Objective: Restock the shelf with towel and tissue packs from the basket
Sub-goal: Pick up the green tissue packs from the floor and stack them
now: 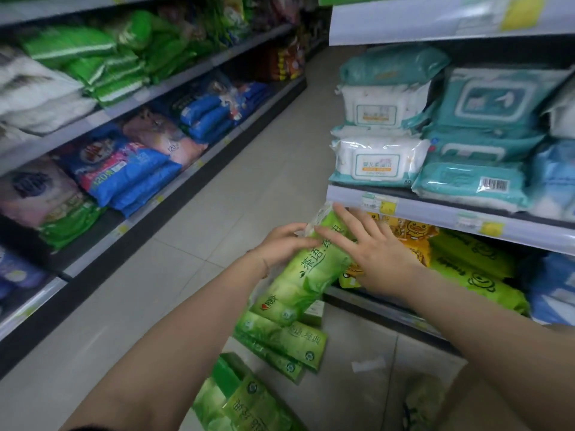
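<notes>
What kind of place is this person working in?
Most likely a supermarket aisle. Shelves on both sides hold stacked wet wipe packs and blue tissue packs, price tags line the shelf edge, and the left hand holds a green tissue pack by the lower shelf.
</notes>
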`<state>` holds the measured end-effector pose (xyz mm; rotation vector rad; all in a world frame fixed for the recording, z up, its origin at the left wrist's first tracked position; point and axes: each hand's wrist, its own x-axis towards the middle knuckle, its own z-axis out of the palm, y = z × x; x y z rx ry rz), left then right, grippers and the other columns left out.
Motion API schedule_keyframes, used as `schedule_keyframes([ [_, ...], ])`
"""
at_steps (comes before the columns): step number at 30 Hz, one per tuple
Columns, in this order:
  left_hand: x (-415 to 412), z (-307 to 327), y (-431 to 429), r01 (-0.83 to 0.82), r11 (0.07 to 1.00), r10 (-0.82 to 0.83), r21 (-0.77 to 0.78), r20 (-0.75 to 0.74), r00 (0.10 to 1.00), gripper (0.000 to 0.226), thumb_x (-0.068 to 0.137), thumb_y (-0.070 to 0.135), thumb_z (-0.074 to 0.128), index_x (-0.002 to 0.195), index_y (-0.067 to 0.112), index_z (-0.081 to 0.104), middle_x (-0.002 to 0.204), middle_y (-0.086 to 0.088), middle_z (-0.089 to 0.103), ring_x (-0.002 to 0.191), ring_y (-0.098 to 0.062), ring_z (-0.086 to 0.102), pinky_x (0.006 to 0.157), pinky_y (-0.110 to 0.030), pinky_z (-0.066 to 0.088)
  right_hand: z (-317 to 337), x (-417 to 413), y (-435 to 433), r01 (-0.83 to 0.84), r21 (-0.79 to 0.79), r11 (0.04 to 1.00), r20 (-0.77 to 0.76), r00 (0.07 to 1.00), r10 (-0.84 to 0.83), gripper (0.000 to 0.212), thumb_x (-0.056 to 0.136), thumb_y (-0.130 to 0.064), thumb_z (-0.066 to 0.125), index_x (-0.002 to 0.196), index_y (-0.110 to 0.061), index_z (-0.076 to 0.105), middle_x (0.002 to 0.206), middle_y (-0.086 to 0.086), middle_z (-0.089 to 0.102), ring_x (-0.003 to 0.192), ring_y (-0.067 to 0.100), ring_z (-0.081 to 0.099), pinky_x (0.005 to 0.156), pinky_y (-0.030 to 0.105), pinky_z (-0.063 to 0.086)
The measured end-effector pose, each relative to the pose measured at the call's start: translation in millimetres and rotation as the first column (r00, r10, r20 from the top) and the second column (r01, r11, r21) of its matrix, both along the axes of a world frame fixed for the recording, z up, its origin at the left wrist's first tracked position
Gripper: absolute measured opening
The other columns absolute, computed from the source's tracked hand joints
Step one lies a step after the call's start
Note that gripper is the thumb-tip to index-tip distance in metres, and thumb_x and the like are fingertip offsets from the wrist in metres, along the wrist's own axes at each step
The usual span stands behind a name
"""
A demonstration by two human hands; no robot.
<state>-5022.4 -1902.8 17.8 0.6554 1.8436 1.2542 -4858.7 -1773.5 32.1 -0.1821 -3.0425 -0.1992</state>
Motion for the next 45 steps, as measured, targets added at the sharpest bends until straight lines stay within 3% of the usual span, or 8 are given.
schedule_keyframes([
  [6,7,45,19,0.132,0.991,-0.131,0.015,-0.056,0.990,0.013,0.085,0.014,0.069,0.093,0.024,0.069,0.089,0.002,0.072,0.082,-0.009,0.069,0.066,-0.015,0.051,35,-1,18,-0.109,0.241,0.964,-0.097,0.986,0.135,0.124,0.043,-0.015,0.080,0.150,-0.023,0.018,0.149,0.019,0.035,0.136,0.038,0.035,0.101,0.049,0.040],
  [9,8,65,23,0.187,0.982,-0.188,-0.017,-0.115,0.975,0.021,0.083,0.022,0.071,0.104,0.027,0.070,0.100,0.005,0.072,0.094,-0.008,0.067,0.073,-0.014,0.049,49,4,25,-0.095,0.285,0.954,-0.106,0.986,0.130,0.134,0.036,-0.033,0.088,0.150,-0.023,0.018,0.143,0.019,0.043,0.134,0.038,0.037,0.104,0.048,0.037],
  [14,15,95,25,0.213,0.976,-0.218,-0.045,-0.196,0.956,0.031,0.090,0.015,0.063,0.120,0.012,0.062,0.092,0.005,0.065,0.064,0.011,0.060,0.053,-0.001,0.041,66,4,27,-0.083,0.318,0.944,-0.169,0.975,0.143,0.113,0.037,-0.030,0.082,0.140,-0.020,0.039,0.127,0.016,0.051,0.120,0.038,0.044,0.095,0.048,0.044],
  [17,18,99,26,0.127,0.992,-0.110,0.022,-0.369,0.923,0.052,0.084,0.029,0.070,0.132,0.025,0.050,0.118,-0.001,0.055,0.094,-0.002,0.057,0.077,-0.012,0.045,87,7,31,-0.061,0.286,0.956,-0.203,0.971,0.123,0.104,0.036,-0.050,0.075,0.131,-0.018,0.047,0.116,0.013,0.052,0.109,0.035,0.049,0.090,0.044,0.047],
  [21,17,106,21,0.127,0.980,0.031,0.153,-0.748,0.663,0.082,0.072,0.052,0.075,0.139,0.027,0.035,0.130,0.004,0.038,0.119,-0.013,0.040,0.102,-0.031,0.036,115,12,35,0.061,0.240,0.969,-0.347,0.938,0.027,0.103,0.041,-0.064,0.065,0.130,-0.014,0.049,0.113,0.015,0.052,0.105,0.035,0.048,0.087,0.045,0.046],
  [24,13,112,19,0.054,0.995,0.067,0.081,-0.973,0.222,0.094,0.063,0.079,0.057,0.139,0.032,0.029,0.140,0.003,0.030,0.129,-0.017,0.029,0.105,-0.040,0.029,140,12,38,0.130,0.245,0.961,-0.439,0.898,-0.010,0.105,0.039,-0.062,0.067,0.130,-0.012,0.050,0.112,0.016,0.051,0.103,0.036,0.047,0.084,0.044,0.045],
  [33,15,154,34,0.187,0.953,0.286,0.237,-0.908,-0.306,0.077,0.059,0.045,0.082,0.123,0.028,0.043,0.135,-0.001,0.037,0.120,-0.023,0.039,0.090,-0.039,0.031,199,25,51,0.268,0.096,0.959,-0.580,0.798,-0.165,0.113,0.038,-0.056,0.073,0.139,-0.017,0.042,0.125,0.015,0.046,0.112,0.034,0.038,0.088,0.049,0.040],
  [45,-11,221,84,0.014,0.930,0.341,0.367,-0.849,-0.403,0.081,0.059,0.002,0.080,0.128,0.021,0.042,0.124,-0.012,0.055,0.112,-0.028,0.040,0.080,-0.044,0.041,264,38,81,0.158,-0.309,0.938,-0.710,0.618,-0.338,0.085,0.047,-0.047,0.076,0.125,-0.025,0.051,0.130,0.005,0.040,0.116,0.027,0.032,0.100,0.038,0.034],
])
